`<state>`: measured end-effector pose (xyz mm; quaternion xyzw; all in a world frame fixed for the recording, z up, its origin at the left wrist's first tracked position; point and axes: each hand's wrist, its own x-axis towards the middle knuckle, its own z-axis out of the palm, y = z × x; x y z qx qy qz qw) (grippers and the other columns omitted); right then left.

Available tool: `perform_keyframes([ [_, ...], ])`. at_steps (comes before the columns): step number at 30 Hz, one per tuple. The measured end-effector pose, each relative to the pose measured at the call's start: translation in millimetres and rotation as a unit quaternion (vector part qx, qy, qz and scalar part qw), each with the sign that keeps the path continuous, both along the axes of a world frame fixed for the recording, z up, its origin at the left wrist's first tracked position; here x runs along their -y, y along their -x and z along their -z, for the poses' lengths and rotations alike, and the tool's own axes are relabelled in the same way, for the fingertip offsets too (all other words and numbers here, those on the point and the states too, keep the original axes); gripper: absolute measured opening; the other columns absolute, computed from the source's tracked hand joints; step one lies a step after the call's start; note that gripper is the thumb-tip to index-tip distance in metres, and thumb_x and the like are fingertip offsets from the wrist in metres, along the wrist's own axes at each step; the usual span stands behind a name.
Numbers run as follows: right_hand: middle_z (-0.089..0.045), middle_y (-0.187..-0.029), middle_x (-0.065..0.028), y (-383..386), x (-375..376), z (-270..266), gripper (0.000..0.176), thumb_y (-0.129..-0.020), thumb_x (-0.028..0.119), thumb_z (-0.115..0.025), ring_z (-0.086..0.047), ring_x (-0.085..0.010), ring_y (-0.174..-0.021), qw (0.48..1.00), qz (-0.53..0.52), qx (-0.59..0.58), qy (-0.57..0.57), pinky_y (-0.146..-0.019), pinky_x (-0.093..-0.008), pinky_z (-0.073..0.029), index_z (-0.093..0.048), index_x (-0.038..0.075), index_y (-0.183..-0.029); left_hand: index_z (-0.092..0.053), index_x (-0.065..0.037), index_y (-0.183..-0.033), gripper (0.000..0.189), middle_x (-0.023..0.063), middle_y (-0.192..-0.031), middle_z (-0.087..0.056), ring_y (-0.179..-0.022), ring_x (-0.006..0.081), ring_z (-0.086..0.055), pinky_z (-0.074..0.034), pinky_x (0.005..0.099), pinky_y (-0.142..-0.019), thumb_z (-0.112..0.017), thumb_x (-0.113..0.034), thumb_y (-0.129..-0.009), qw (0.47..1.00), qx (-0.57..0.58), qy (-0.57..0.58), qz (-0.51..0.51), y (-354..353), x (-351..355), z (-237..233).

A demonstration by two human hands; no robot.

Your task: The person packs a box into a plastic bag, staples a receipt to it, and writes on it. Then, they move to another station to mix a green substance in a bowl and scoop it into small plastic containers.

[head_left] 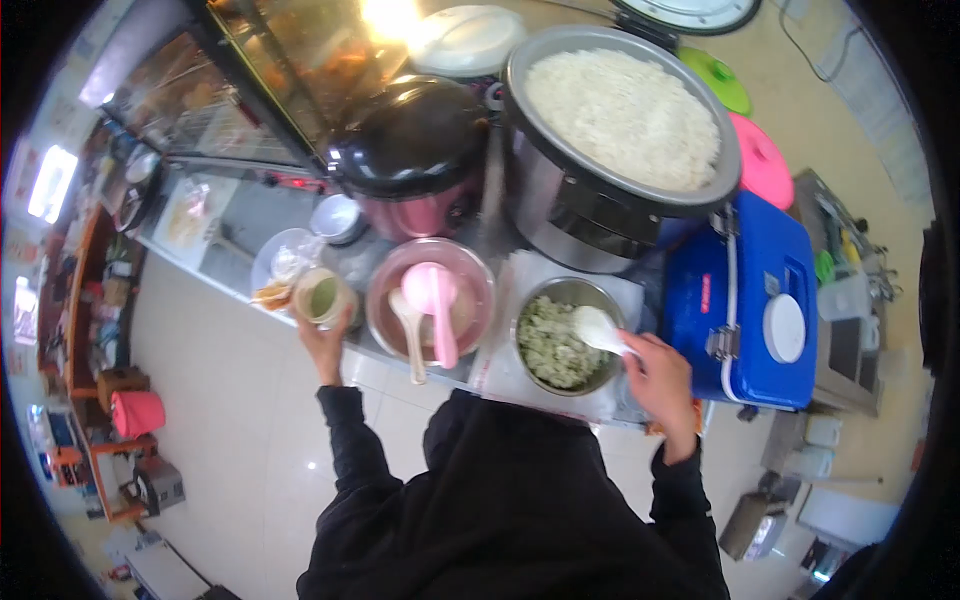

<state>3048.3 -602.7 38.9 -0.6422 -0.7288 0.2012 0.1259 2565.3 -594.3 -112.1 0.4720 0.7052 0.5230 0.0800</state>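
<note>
My right hand is closed on the handle of a white rice paddle. Its blade rests in a metal bowl of rice flecked with green. At the counter's front edge, my left hand is wrapped around a small pale container with green contents. Between my hands stands a metal basin holding a pink ladle and a cream-coloured paddle. A clear plastic bag lies just behind the container.
A large open rice cooker full of white rice stands behind the bowl. Left of it is a closed dark cooker. A blue cooler box borders my right side. A glass display case stands at the back left.
</note>
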Motion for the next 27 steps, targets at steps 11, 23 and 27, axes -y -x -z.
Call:
perform_keyframes([
  [11,-0.067,-0.094,-0.0083,85.8,1.4,-87.5,0.039,-0.081,0.008,-0.072,-0.068,-0.0234,-0.078,0.956,-0.19,-0.211,-0.073,-0.066,-0.0304,-0.053,-0.063,0.006,-0.119,-0.048,-0.002,-0.133,0.091,0.0162,-0.129,-0.053,-0.123,0.0354,-0.05,-0.038,0.0453,-0.106,-0.091,-0.028,-0.058,0.981,-0.144,-0.098,0.082,-99.0,30.2,-116.0],
  [23,-0.058,-0.081,-0.0025,135.2,7.2,-83.3,0.031,-0.082,0.016,-0.07,-0.062,-0.0204,-0.067,0.96,-0.203,-0.085,-0.171,-0.055,-0.0348,-0.05,-0.068,0.011,-0.112,-0.048,-0.003,-0.132,0.091,0.0169,-0.129,-0.053,-0.119,0.0374,-0.049,-0.04,0.0492,-0.1,-0.092,-0.031,-0.058,0.97,-0.152,-0.103,0.159,-159.5,34.3,-153.8],
  [27,-0.058,-0.082,-0.0022,130.9,-2.8,-84.3,0.03,-0.081,0.016,-0.071,-0.062,-0.0205,-0.07,0.954,-0.226,-0.087,-0.178,-0.057,-0.0347,-0.05,-0.069,0.012,-0.111,-0.048,-0.003,-0.133,0.093,0.017,-0.129,-0.053,-0.119,0.0369,-0.049,-0.041,0.0474,-0.1,-0.093,-0.026,-0.054,0.972,-0.14,-0.091,0.168,-158.1,34.1,-149.9],
])
